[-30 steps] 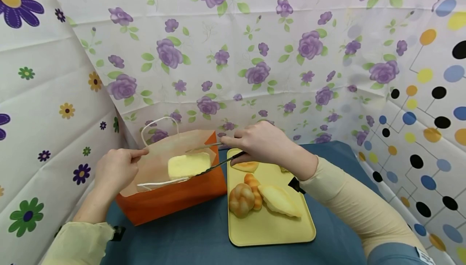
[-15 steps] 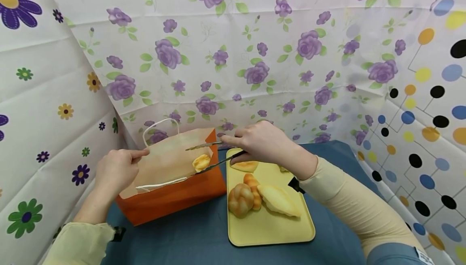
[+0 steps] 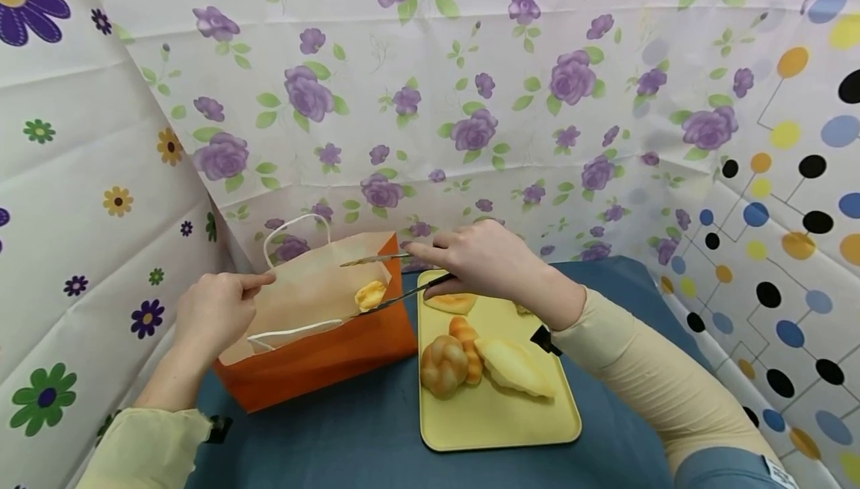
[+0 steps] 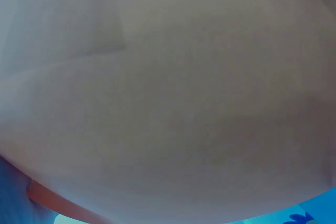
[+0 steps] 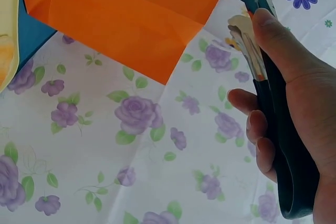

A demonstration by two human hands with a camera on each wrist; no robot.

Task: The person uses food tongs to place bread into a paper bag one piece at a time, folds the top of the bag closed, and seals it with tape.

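Head, left hand [image 3: 213, 313]: pinching the rim of the bag [image 3: 316, 363]
Right hand [image 3: 480, 259]: now curled round spread tongs [image 3: 403, 297]
Pastry [image 3: 371, 296]: inside the bag
Tray [image 3: 500, 433]: loaded with breads [image 3: 516, 369]
Left wrist: filled with tan paper [image 4: 184, 87], hiding the fingers
Right wrist: clutching those tongs beside the bag

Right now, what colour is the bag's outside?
Orange. The bag shows best in the head view.

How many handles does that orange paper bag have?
2: a white cord handle arches above the far rim of the orange paper bag; another handle lies along its near rim.
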